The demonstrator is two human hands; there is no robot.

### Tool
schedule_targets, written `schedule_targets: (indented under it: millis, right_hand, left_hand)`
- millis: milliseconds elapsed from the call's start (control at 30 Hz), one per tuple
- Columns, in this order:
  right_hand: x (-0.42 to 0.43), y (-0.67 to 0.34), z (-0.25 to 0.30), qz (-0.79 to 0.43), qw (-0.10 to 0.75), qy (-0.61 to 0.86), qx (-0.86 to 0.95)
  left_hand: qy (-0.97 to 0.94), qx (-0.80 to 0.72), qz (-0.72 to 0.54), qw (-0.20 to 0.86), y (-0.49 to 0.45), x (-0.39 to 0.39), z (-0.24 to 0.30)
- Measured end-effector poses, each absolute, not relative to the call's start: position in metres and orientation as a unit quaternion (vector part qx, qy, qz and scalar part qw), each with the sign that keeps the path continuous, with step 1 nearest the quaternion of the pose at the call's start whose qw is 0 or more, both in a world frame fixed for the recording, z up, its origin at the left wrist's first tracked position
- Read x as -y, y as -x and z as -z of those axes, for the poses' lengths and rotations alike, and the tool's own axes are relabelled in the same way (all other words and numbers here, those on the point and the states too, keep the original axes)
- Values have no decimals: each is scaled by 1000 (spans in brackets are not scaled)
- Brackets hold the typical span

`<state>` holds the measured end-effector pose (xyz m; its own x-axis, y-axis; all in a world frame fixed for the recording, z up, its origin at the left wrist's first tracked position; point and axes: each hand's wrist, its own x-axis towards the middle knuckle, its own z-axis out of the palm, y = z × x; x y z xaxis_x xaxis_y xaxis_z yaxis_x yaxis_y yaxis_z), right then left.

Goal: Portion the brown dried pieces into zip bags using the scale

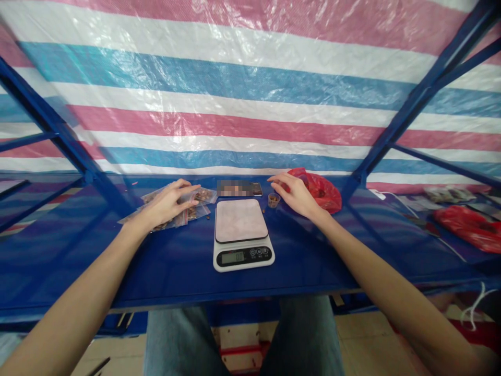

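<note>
My left hand (168, 203) lies flat over a heap of clear zip bags (188, 211) holding small brown pieces, and I see nothing gripped in it. My right hand (295, 194) hovers just right of a small clear cup (273, 200) of the same brown pieces, its fingertips near a crumpled red plastic bag (318, 190). Between my hands stands a white digital kitchen scale (240, 235), its pale pan bare and its display reading about 0.0. Behind the pan lies a dark flat item (239, 188), partly blurred.
The hands work on a blue table (188, 266) inside a blue metal frame (58, 130), with a striped tarpaulin (235, 104) behind. A few brown bits lie near the cup. Another red bag (472, 227) and packets sit on a lower surface at right.
</note>
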<state>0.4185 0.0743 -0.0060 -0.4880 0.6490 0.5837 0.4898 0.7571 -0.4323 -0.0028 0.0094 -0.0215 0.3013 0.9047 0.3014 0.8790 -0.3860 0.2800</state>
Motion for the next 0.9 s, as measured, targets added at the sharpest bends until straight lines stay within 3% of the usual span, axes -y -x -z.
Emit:
schedule_targets:
  millis: [233,333,567,900]
  right_hand:
    - [-78,-415,15,-74,431,347,830]
    - [-76,-414,16,-68,451,350,818]
    - [-70,-412,11,-30,486,350,800]
    - [-50,-392,-3,3,494,312,812]
  left_hand:
    - [-819,-556,-142,-1,-5,-13,30]
    - [-817,-555,-141,-64,-9,-9,23]
    - [-786,-559,-197,-174,-8,4,3]
    - [-793,-501,-281,-203,-26,11,-12]
